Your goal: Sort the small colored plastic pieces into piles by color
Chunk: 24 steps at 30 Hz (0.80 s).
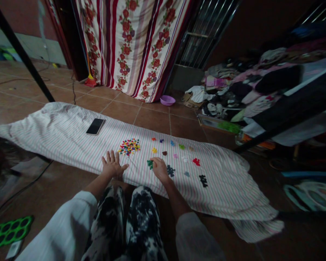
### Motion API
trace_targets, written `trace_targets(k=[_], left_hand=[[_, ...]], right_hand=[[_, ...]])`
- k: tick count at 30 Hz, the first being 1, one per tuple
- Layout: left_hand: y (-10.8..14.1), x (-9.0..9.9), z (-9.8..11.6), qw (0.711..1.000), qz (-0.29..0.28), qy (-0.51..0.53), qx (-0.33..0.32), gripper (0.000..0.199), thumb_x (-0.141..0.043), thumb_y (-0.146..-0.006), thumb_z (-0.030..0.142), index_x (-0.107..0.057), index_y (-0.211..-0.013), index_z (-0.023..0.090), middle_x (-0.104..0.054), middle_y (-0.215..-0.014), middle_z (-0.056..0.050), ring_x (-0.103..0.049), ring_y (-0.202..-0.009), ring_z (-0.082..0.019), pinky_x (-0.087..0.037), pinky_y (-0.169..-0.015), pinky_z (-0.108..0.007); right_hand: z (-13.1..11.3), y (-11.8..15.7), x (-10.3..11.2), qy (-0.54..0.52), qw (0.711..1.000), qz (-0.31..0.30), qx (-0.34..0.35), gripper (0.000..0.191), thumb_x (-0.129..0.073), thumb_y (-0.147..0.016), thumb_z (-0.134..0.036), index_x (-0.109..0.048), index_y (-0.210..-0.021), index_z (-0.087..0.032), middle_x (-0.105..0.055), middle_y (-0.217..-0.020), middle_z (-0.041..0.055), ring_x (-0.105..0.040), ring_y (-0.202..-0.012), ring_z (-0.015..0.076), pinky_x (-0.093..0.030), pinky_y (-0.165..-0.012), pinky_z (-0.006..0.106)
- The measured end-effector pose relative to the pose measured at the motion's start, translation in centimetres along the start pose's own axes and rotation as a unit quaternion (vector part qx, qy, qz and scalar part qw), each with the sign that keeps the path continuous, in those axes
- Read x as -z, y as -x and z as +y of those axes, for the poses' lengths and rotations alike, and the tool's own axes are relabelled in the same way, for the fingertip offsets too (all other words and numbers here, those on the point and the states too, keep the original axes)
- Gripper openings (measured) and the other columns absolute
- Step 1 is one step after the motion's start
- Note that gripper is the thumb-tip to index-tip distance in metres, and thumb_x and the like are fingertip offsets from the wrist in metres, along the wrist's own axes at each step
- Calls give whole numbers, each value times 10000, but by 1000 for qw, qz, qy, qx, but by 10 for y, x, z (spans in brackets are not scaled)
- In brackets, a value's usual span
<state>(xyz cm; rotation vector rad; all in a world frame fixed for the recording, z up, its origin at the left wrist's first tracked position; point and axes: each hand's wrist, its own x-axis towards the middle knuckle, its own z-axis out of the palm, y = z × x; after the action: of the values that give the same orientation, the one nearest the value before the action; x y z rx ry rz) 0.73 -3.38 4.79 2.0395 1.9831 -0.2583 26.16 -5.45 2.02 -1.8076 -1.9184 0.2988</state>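
- Heap of small multicoloured pieces (129, 146): on striped white cloth (70, 134), just beyond your nearer left hand (113, 166).
- That hand: fingers spread.
- Your right hand (159, 169): curled, right of heap, beside green pieces (149, 164); contents unclear.

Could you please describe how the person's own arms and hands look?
The left hand and right hand are bare. The left sleeve is white and loose; the right sleeve looks greyer. Both sleeves stop well short of the hands.
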Motion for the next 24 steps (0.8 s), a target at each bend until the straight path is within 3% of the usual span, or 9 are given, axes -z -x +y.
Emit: trace_targets(k=[6, 12, 18, 24], left_hand=[[-2, -2, -1, 1000, -1, 3, -2, 1018, -141, -744, 793, -61, -1467, 81, 15, -1544, -196, 60, -1414, -388, -53, -1101, -606], [-4, -8, -2, 1000, 24, 1, -7, 1010, -142, -750, 787, -80, -1466, 77, -10, -1542, -209, 38, -1416, -391, -66, -1098, -608], [-7, -12, -4, 999, 32, 10, -15, 1003, -123, -752, 782, -96, -1466, 78, -18, -1543, -210, 49, -1414, -392, -51, -1097, -616], [-8, -15, -4, 999, 33, 14, -17, 1010, -124, -749, 787, -94, -1466, 76, -8, -1542, -212, 52, -1413, -396, -47, -1096, -619]], right_hand=[[-7, -9, -2, 12, 1000, 14, 10, 323, -415, -853, -109, -674, -1031, -186, -676, -1027, 77, -573, -996, 188, -405, -917, 311], [-32, -35, -13, -2, 999, 2, 44, 275, -438, -894, -181, -673, -1035, -208, -673, -1000, 60, -562, -985, 177, -393, -917, 292], [-59, -62, -23, 27, 999, -28, 11, 270, -456, -898, -199, -680, -1049, -221, -666, -1004, 63, -558, -971, 174, -390, -888, 270], [-70, -77, -34, 29, 999, -41, 9, 291, -453, -900, -200, -672, -1089, -236, -641, -1030, 67, -540, -973, 177, -393, -884, 279]])
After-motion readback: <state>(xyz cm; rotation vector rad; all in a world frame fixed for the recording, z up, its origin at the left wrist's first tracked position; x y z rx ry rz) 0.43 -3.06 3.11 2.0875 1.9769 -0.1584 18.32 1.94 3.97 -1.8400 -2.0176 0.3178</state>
